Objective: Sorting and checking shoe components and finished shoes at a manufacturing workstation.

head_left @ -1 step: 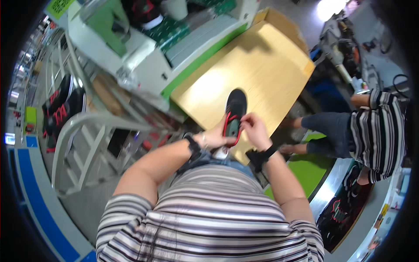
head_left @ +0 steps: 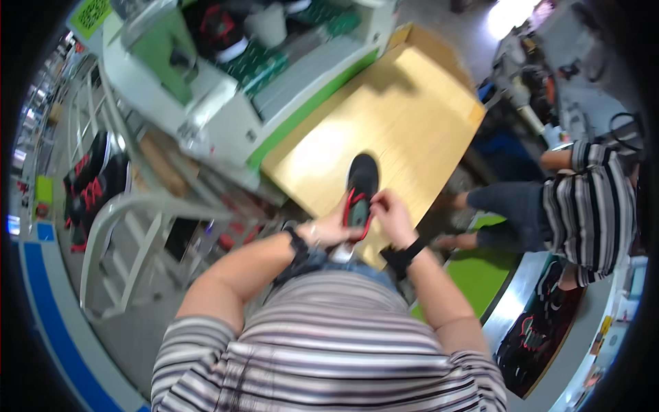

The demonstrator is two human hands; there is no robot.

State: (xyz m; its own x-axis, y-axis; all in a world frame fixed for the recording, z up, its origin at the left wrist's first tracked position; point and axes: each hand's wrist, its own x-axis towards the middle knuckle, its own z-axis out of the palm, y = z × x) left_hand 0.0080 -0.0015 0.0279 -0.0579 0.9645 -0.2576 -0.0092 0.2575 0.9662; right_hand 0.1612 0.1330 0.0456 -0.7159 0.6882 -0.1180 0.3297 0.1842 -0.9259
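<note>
A black sneaker (head_left: 364, 173) with red laces and red collar trim is held over the near part of the light wooden tabletop (head_left: 405, 117), its toe pointing away from me. My left hand (head_left: 328, 228) is closed around the heel and left side of the shoe. At the right edge of the opening, the fingers of my right hand (head_left: 393, 217) are pinched together against the shoe. Whether they grip a lace or the collar is too small to tell. Both wrists wear black bands.
Beyond the tabletop on the left stands a white and green machine (head_left: 226, 117) with shoes on it. A metal rack (head_left: 130, 206) holds black and red shoes (head_left: 96, 185). On the right, a co-worker in a striped shirt (head_left: 590, 209) reaches toward a tray of shoes (head_left: 528, 336).
The whole view has shifted a little, so the shoe, hands and tabletop appear slightly lower and further left. Both hands keep their hold on the shoe.
</note>
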